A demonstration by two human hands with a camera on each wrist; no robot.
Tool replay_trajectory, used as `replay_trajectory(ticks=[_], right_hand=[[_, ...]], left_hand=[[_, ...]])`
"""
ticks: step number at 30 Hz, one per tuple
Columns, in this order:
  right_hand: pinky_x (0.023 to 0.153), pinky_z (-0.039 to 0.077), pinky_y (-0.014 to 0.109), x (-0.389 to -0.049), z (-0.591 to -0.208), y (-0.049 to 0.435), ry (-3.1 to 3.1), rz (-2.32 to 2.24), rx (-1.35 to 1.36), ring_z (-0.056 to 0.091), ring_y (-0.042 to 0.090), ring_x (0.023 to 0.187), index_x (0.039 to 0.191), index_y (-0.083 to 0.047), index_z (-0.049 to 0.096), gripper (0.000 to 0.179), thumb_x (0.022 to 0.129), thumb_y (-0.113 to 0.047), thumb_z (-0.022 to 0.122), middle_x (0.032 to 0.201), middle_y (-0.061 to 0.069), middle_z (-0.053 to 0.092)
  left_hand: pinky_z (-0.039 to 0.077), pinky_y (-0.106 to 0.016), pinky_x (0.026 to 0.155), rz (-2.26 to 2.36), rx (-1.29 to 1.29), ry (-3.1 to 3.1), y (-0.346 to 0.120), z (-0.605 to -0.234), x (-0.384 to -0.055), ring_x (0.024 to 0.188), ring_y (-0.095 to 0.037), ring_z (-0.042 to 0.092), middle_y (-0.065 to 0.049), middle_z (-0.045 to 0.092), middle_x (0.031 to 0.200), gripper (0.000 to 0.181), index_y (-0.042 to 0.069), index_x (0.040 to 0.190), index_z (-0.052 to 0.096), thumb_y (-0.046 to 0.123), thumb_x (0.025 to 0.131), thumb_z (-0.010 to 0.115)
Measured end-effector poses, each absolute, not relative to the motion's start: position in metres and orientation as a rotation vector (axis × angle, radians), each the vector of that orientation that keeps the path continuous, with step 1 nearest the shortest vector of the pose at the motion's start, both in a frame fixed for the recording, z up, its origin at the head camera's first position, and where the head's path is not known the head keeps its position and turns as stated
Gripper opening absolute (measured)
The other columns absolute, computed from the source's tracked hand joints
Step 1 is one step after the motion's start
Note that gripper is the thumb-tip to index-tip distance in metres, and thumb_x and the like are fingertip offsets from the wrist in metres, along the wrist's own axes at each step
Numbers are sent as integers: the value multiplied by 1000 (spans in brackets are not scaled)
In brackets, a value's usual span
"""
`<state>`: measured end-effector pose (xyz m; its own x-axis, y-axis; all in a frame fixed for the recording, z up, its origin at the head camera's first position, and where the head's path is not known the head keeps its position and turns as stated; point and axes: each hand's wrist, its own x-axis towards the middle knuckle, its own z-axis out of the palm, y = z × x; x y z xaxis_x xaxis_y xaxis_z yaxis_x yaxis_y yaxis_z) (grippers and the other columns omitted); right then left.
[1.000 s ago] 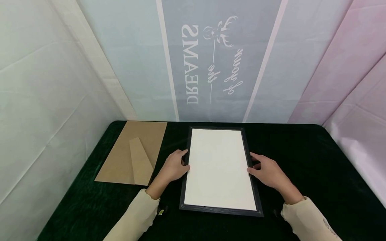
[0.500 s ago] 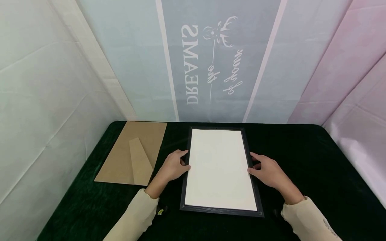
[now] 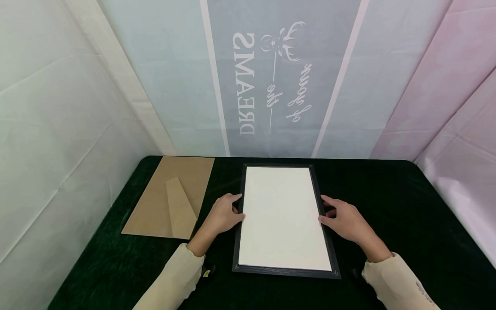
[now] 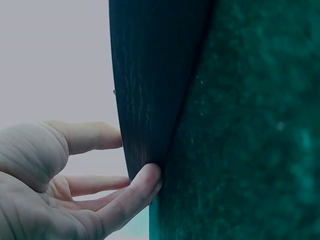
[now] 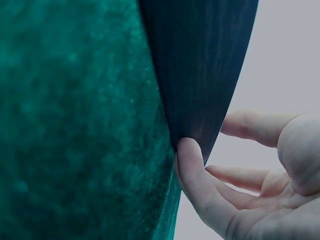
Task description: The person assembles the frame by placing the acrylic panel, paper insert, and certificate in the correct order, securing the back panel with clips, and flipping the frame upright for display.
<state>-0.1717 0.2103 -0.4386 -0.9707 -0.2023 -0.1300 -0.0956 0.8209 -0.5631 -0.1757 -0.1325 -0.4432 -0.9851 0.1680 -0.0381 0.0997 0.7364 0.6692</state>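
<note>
A black picture frame (image 3: 286,272) lies flat on the dark green cloth, with a white sheet or panel (image 3: 283,215) filling its opening. My left hand (image 3: 224,213) grips the frame's left side, the thumb near the white panel's edge and a finger against the outer side. On the opposite side my right hand (image 3: 342,219) holds the frame in much the same way. Both wrist views show the frame's dark side wall, (image 4: 145,85) with a fingertip (image 4: 148,176) low on it at the left and another fingertip (image 5: 190,150) at the right.
To the left lies a brown backing board (image 3: 151,202) with a tapered stand leg (image 3: 180,211) on it. Green velvety cloth (image 3: 387,193) covers the table. A printed curtain (image 3: 286,86) hangs behind, and pale curtains (image 3: 69,129) close in both sides.
The near end of the frame has shifted very slightly to the right. Both hands keep their places on its sides; the backing board has not moved.
</note>
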Motion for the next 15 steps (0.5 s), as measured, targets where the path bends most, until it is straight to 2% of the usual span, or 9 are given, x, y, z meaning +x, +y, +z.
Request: replay_trajectory(ticks=[15], right_hand=[[75,59,41,-172,-439,212,2799,-858,-269,65,36,109,152,-2,37,72,92,-24,71,136,28,55]], left_hand=[[50,-23,60,1075,215,2836,-132,-444,-177,78,-12,60,-21,58,132,63,-1,139,54,9,82,79]])
